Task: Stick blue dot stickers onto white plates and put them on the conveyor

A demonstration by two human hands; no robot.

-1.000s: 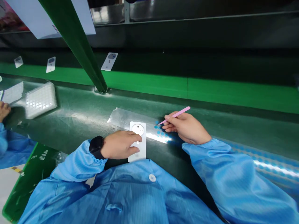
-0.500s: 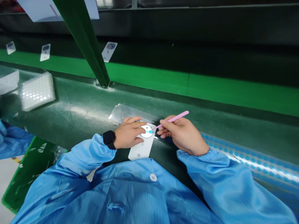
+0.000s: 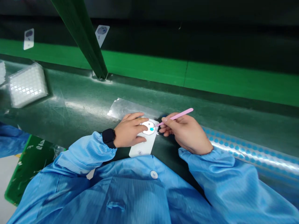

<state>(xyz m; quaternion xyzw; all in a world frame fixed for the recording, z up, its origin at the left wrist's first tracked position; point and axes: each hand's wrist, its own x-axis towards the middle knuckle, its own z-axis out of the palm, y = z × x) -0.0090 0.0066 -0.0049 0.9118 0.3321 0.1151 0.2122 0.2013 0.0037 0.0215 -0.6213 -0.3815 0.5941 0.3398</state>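
A flat white rounded-corner panel (image 3: 143, 148) lies on the green bench close to my body. Near its far end is a round white area with a small dark hole and a bright blue dot (image 3: 151, 129). My left hand (image 3: 132, 129) rests on the panel's left side with its fingers spread. In my right hand (image 3: 184, 130), thumb and fingers pinch a pair of pink tweezers (image 3: 181, 114) like a pen. The tweezers' thin tip reaches the edge of the round area, close beside the blue dot; whether it touches cannot be made out.
Clear film (image 3: 126, 107) lies just beyond the panel. A sheet with rows of blue dots (image 3: 240, 149) stretches right, beside my right sleeve. A stack of white gridded trays (image 3: 28, 85) sits left. A green post (image 3: 86, 40) rises before the green belt (image 3: 149, 63), which carries similar panels (image 3: 29, 39).
My view has shifted slightly, and the belt panels appear further left. The tweezers' tip is now at the round area's right edge, with the blue dot showing more fully. My left hand stays on the panel.
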